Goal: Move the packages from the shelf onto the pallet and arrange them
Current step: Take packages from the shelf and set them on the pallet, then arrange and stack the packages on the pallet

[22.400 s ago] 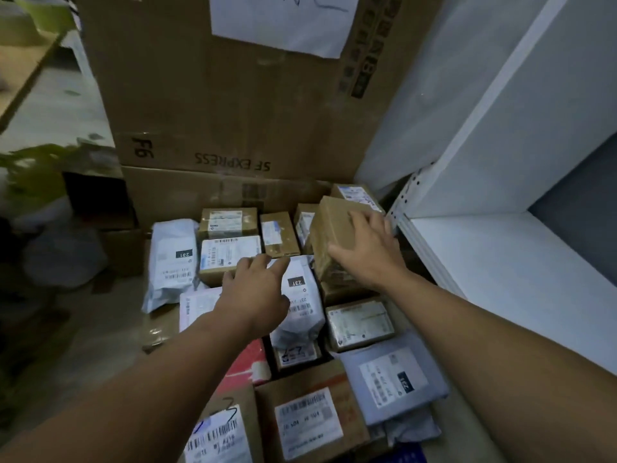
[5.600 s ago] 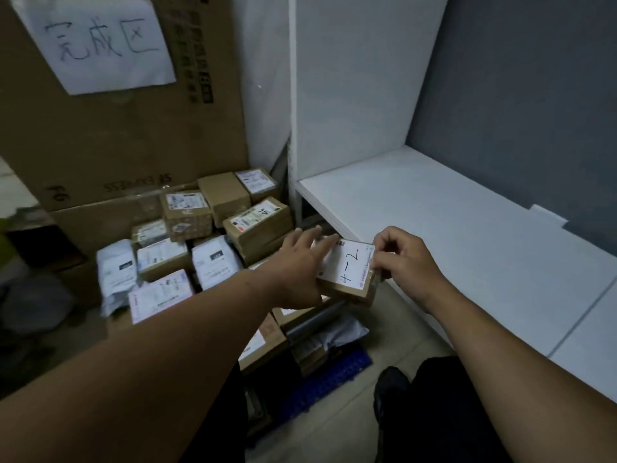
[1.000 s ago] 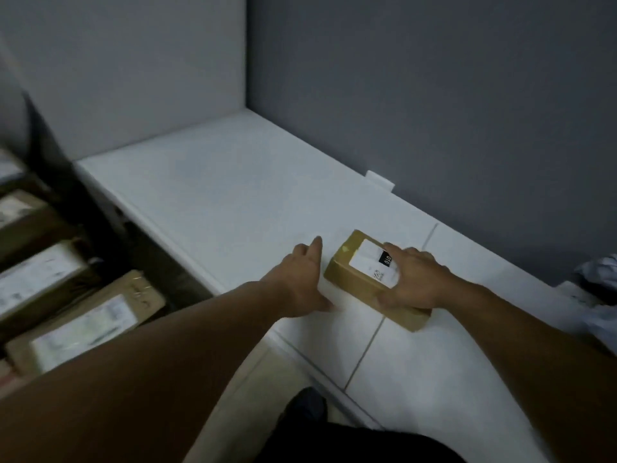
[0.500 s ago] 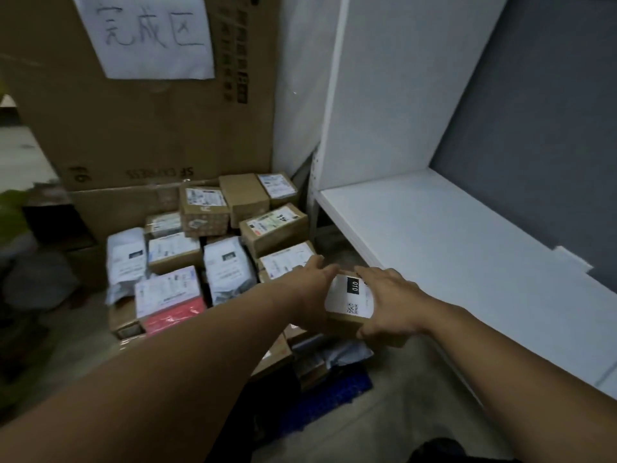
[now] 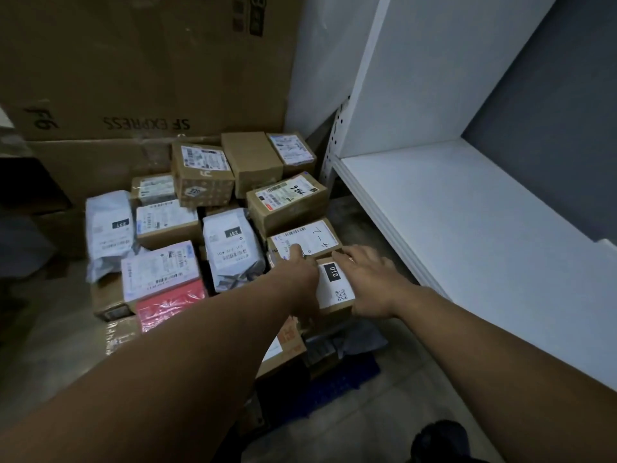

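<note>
A small brown box with a white label reading 010 sits on the near right of the package pile, just in front of a box with a handwritten label. My left hand grips its left side, and my right hand holds its right side with fingers over the far corner. The pile of brown boxes and white mailer bags rests on a blue pallet, of which only a near corner shows. The white shelf on the right shows no packages.
Large cardboard cartons stand behind the pile. The shelf's white upright rises right of the pile, with a strip of floor between. A red-wrapped package lies at the near left. My shoe is at the bottom.
The small box came off the shelf a second ago and was carried left. It now rests lower on the pile, against the handwritten-label box, with both hands still on it.
</note>
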